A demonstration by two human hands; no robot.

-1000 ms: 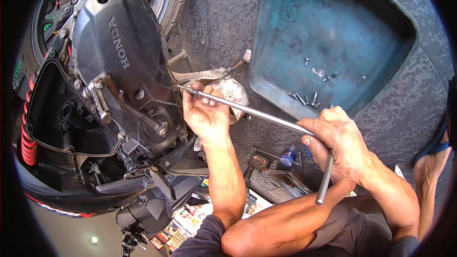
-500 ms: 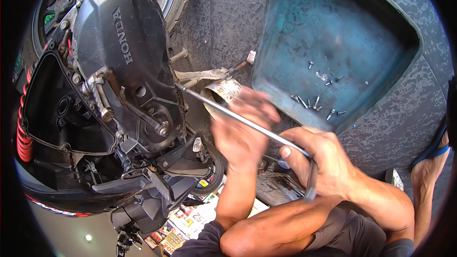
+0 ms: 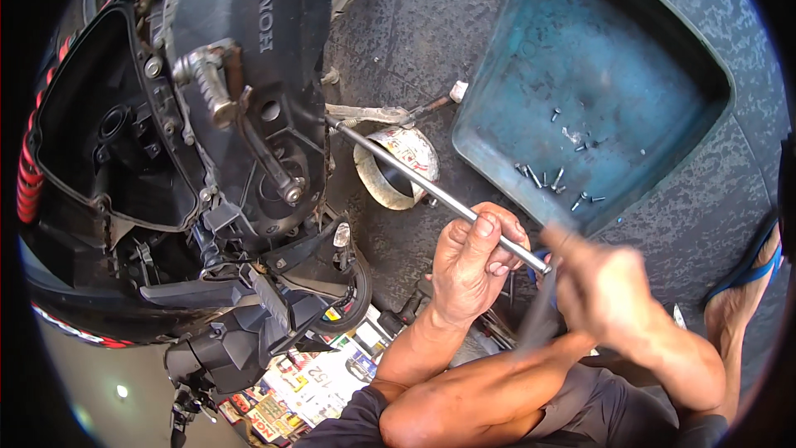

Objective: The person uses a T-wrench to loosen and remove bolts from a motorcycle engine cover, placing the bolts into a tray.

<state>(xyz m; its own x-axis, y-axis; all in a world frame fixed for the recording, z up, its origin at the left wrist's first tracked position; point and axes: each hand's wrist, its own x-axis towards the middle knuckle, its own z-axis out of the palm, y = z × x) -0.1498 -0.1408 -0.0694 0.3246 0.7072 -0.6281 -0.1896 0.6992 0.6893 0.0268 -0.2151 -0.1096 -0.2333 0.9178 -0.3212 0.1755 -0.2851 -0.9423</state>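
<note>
Screws [image 3: 554, 181] in tray [image 3: 663, 25], right of engine [image 3: 249, 50]

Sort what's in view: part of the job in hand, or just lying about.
In use: long metal wrench, left hand, right hand, black engine cover.
Lying about: blue tray, loose bolts, tape roll, printed papers.

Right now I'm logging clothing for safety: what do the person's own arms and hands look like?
Both hands are bare, no gloves: left hand, right hand, the latter motion-blurred. Forearms are uncovered; a dark short sleeve shows at the left upper arm. No watch or rings visible.
</note>
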